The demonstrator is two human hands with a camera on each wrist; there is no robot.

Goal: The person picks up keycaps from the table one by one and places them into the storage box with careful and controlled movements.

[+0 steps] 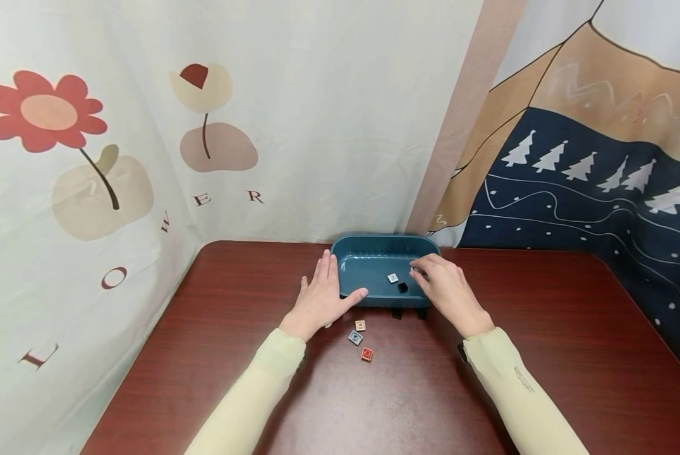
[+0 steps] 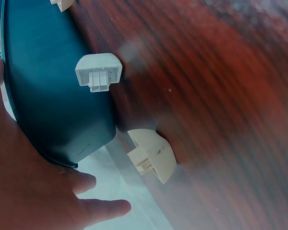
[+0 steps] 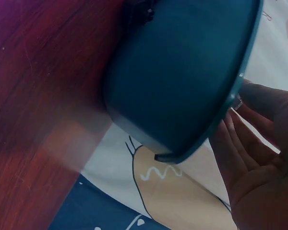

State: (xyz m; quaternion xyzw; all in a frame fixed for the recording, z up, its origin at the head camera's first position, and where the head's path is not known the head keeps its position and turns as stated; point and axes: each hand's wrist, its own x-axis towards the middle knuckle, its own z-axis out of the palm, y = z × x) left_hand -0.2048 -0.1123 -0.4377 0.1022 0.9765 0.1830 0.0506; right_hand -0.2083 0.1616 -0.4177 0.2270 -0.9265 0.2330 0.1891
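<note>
A dark teal tray (image 1: 385, 239) stands at the back of the table. My left hand (image 1: 320, 300) rests against its left side, fingers straight and thumb out along the front rim. My right hand (image 1: 450, 291) reaches over the right rim, thumb and fingers pinching a small light keycap (image 3: 237, 103), mostly hidden by the fingers. Inside the tray lie a white keycap (image 1: 393, 278) and a black keycap (image 1: 402, 287). Before it are a cream keycap (image 1: 360, 325), a grey-blue keycap (image 1: 355, 337) and a red keycap (image 1: 367, 354).
Two dark keycaps (image 1: 397, 314) sit close under the tray's front wall. In the left wrist view, a white keycap (image 2: 99, 72) and another cream keycap (image 2: 151, 153) lie beside the tray. A printed curtain (image 1: 328, 126) hangs behind the brown table (image 1: 545, 354).
</note>
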